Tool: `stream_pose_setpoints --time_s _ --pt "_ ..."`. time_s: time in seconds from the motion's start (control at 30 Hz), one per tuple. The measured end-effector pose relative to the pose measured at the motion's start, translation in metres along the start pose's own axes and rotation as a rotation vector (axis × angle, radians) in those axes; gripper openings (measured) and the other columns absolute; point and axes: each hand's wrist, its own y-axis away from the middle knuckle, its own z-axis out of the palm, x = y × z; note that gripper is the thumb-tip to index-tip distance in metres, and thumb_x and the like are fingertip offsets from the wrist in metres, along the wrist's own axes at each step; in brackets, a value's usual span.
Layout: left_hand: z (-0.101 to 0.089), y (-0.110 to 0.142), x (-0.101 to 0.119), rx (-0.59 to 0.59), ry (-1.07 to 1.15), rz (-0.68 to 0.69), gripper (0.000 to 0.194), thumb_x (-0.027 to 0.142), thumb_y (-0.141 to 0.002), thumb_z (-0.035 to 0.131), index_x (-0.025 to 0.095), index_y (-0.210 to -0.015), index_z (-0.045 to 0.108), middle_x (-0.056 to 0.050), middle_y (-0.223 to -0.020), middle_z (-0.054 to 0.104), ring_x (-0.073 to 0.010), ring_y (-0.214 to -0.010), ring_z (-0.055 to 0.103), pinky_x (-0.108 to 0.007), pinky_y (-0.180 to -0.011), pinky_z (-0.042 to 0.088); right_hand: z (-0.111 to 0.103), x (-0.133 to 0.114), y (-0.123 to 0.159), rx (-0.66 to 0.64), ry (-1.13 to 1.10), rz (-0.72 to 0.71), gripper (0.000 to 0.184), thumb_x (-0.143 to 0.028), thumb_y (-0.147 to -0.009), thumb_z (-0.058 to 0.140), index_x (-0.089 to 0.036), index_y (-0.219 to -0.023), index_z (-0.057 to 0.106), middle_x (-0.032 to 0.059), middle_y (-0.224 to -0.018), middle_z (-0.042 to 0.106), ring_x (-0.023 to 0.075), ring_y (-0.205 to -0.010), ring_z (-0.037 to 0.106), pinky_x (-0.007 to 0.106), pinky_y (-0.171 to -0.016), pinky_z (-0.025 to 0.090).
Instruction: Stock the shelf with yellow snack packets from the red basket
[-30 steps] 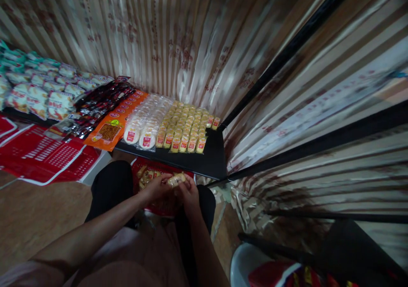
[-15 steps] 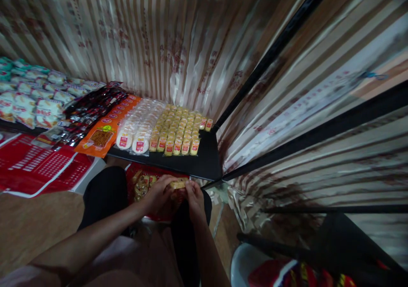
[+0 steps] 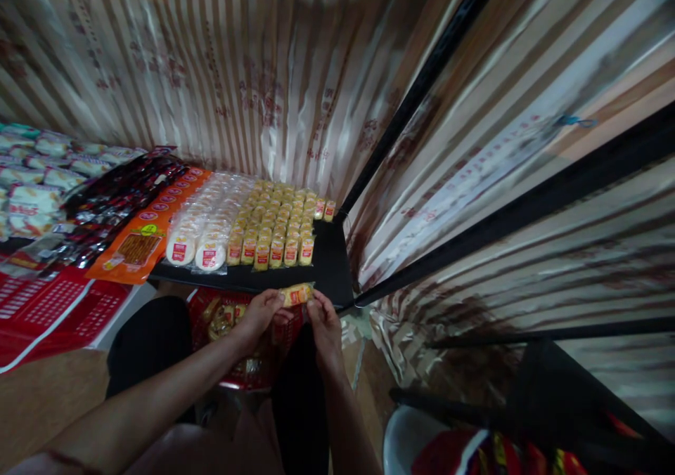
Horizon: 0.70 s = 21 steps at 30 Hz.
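Note:
Between my two hands is a small yellow wrapped snack [image 3: 297, 294] with a red and orange label facing up. My left hand [image 3: 266, 312] pinches its left end, and my right hand [image 3: 323, 317] grips its right end. Just beneath them, between my knees, a red basket [image 3: 197, 305] holds more of the wrapped snacks [image 3: 226, 317]. Beyond my hands, rows of the same yellow packs [image 3: 277, 232] stand on a black shelf [image 3: 332, 257], labels toward me.
Left of the yellow packs lie round white crackers [image 3: 211, 251], an orange snack bag [image 3: 138, 244], dark packets [image 3: 119, 197] and white bags [image 3: 34, 208]. Black poles [image 3: 422, 271] slope up at the right before a striped curtain [image 3: 211, 60]. A pale tub [image 3: 398, 436] stands lower right.
The wrapped snack has been turned so its label now shows. Both hands have risen slightly toward the shelf edge, and the shelf has shifted left in view.

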Motion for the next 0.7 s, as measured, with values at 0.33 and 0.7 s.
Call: stream_pose_setpoints --time_s 0.33,0.7 --pt "0.044 -0.026 -0.006 -0.027 0.237 0.062 0.030 0.039 -0.079 0.064 0.014 -0.093 0.054 -0.009 -0.094 0.068 -0.0179 -0.082 0.067 -0.029 -0.075 0.054 0.014 0.004 -0.029 0.161 -0.093 -0.005 0.052 -0.046 -0.064 0.066 -0.018 -0.107 0.054 0.0083 -0.101 0.067 0.0202 -0.093 0.064 0.030 -0.079 0.051" --pt "0.091 -0.071 0.017 0.127 -0.078 0.023 0.041 0.012 -0.082 0.047 0.015 -0.124 0.045 -0.013 -0.129 0.050 -0.0181 -0.105 0.058 -0.023 -0.077 0.051 -0.004 -0.012 -0.139 0.313 0.051 -0.239 0.046 -0.042 -0.064 0.060 -0.017 -0.103 0.055 0.0088 -0.096 0.063 0.0187 -0.087 0.061 0.033 -0.082 0.048"
